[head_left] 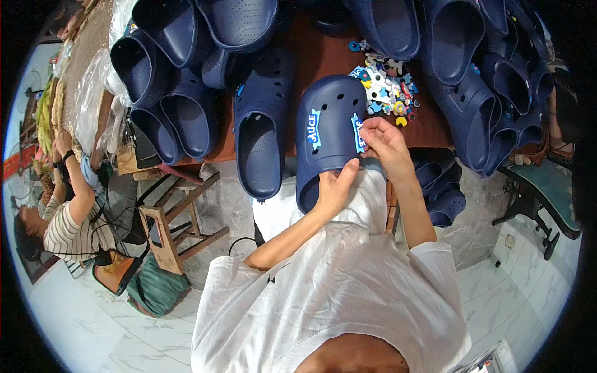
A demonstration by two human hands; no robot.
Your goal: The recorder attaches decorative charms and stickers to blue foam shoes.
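A navy blue clog with round holes is held at my lap, toe pointing away from me. My left hand grips it at the foot opening, fingers inside and thumb on the outer edge. On its upper's left side sits a blue-and-white lettered shoe charm. A matching banner-shaped charm lies against the right side, pinched by my right hand between thumb and fingers. How far that charm's stem goes into a hole is hidden. Just beyond is a pile of loose colourful charms.
Several navy clogs stand on the brown-covered table at left, with more clogs stacked at right. Other clogs are below the table edge. A wooden stool and another person are at left. A dark-topped stand is at right.
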